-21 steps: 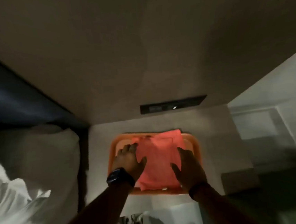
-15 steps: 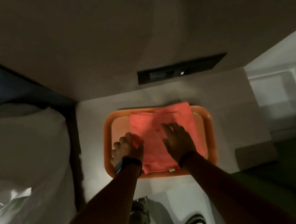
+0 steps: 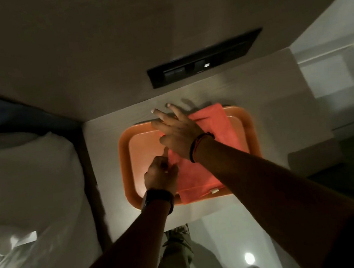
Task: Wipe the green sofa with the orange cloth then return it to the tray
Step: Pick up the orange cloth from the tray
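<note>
A big tan wall (image 3: 98,44) fills the top of the view. A white bed (image 3: 26,191) lies on the left side. In the middle is a pale tabletop (image 3: 277,102), and it touches the wall. A long black panel (image 3: 205,58) with switches sits on the wall just above the tabletop. An orange tray (image 3: 126,160) rests flat on the tabletop. The orange cloth (image 3: 214,126) lies folded in the tray, on its right side, and its far corner pokes over the tray's back rim. A small white tag (image 3: 214,191) shows at the near edge of the cloth. Two bare arms reach in from the bottom. The right hand (image 3: 180,133) is spread wide and flat, palm down, on the far left part of the cloth. Its fingers (image 3: 161,113) stretch past the tray's back rim over the tabletop. It holds nothing in a grip; it just lies on the cloth. The left hand (image 3: 160,176) is curled up at the cloth's left edge, near the middle of the tray. Its thumb and fingers seem to pinch that edge, but it is dark there and hard to be sure. A dark watch (image 3: 158,197) is on the left wrist. A thin band (image 3: 199,146) is on the right wrist. A leg and a shoe show below on the shiny floor (image 3: 235,236).
</note>
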Demonstrator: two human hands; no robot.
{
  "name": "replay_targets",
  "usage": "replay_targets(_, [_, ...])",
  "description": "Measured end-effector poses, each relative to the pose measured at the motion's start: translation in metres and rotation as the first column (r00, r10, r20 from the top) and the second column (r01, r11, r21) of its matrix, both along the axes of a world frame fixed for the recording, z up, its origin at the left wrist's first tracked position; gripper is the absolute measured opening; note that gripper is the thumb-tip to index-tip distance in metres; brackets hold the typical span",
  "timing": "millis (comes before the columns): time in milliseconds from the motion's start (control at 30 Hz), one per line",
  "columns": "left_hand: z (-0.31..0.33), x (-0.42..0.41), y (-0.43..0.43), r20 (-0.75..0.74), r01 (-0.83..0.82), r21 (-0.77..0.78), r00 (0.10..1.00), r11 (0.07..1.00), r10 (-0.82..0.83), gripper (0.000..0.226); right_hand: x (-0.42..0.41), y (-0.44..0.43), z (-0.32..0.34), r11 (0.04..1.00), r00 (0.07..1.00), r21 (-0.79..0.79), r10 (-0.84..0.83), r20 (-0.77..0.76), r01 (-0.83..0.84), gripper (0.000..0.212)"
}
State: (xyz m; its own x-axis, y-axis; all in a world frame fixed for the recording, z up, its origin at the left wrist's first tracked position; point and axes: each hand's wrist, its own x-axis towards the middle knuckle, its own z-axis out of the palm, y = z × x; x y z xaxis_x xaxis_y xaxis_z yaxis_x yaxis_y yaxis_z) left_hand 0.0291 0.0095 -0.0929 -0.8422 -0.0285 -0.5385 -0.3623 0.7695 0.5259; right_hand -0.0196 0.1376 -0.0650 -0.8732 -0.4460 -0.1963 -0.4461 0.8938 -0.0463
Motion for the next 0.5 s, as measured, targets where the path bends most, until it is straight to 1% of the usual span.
replay_targets(33, [0.007,0.002,0.002,-0.033,0.031,0.02,0.999,0.999,-0.031,0.017,0.008,0.012,0.009,0.999,0.999,-0.029,0.017,-0.044,-0.018,0.019])
replay_targets(100, [0.026,0.008,0.009,-0.133,0.155,0.032,0.98,0.987,-0.15,0.022,0.029,0.039,0.032,0.998,0.995,-0.051,0.036,-0.09,-0.04,0.02])
replay_targets(133, [0.039,0.009,0.013,-0.205,0.236,0.025,0.952,0.971,-0.226,0.023,0.039,0.052,0.044,0.998,0.995,-0.049,0.029,-0.096,-0.034,0.021])
replay_targets(167, [0.054,0.012,0.019,-0.293,0.329,0.016,0.905,0.944,-0.31,0.022,0.056,0.066,0.057,0.998,0.994,-0.059,0.001,-0.109,-0.008,0.022])
replay_targets(200, [0.071,0.017,0.026,-0.384,0.425,0.0,0.836,0.905,-0.392,0.021,0.075,0.08,0.071,0.996,0.99,-0.087,-0.039,-0.132,0.028,0.023])
replay_targets(233, [0.089,0.025,0.034,-0.465,0.522,-0.031,0.748,0.853,-0.474,0.02,0.098,0.093,0.085,0.988,0.981,-0.137,-0.095,-0.168,0.072,0.022])
replay_targets(267, [0.108,0.034,0.042,-0.522,0.607,-0.063,0.656,0.792,-0.545,0.022,0.122,0.106,0.101,0.971,0.962,-0.206,-0.163,-0.218,0.118,0.022])
replay_targets(333, [0.145,0.052,0.059,-0.582,0.728,-0.108,0.505,0.677,-0.637,0.031,0.172,0.126,0.132,0.913,0.895,-0.365,-0.309,-0.32,0.184,0.021])
replay_targets(433, [0.194,0.101,0.108,-0.641,0.849,-0.141,0.314,0.51,-0.7,0.031,0.268,0.16,0.183,0.794,0.756,-0.526,-0.538,-0.372,0.306,0.025])
replay_targets(500, [0.222,0.141,0.153,-0.716,0.897,-0.097,0.238,0.431,-0.657,0.026,0.334,0.188,0.213,0.719,0.672,-0.571,-0.651,-0.353,0.397,0.03])
